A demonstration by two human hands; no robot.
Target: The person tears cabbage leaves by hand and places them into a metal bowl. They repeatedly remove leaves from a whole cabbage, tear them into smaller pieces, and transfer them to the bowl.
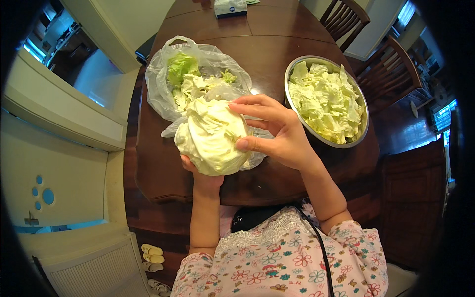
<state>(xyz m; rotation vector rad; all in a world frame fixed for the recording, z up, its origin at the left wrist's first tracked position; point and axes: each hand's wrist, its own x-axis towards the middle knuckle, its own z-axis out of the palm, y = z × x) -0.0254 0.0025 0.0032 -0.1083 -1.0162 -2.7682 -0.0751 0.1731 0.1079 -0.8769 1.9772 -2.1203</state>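
Note:
A pale, partly stripped cabbage head (209, 139) is held above the near part of the table. My left hand (207, 180) supports it from below, most of its fingers hidden behind the cabbage. Along the right side, my right hand (284, 130) has its thumb and fingertips on the outer leaves. Behind the cabbage lies an open clear plastic bag (157, 80) with leaf scraps (195, 85) and a greener leaf (182, 68) in it. To the right, a stainless steel bowl (365, 128) is heaped with torn cabbage leaves (326, 100).
The dark wooden table (274, 48) carries a tissue pack (230, 8) at its far end. Wooden chairs (393, 70) stand along the right side. Pale shoes (152, 254) lie on the floor at lower left, near a white door (55, 159).

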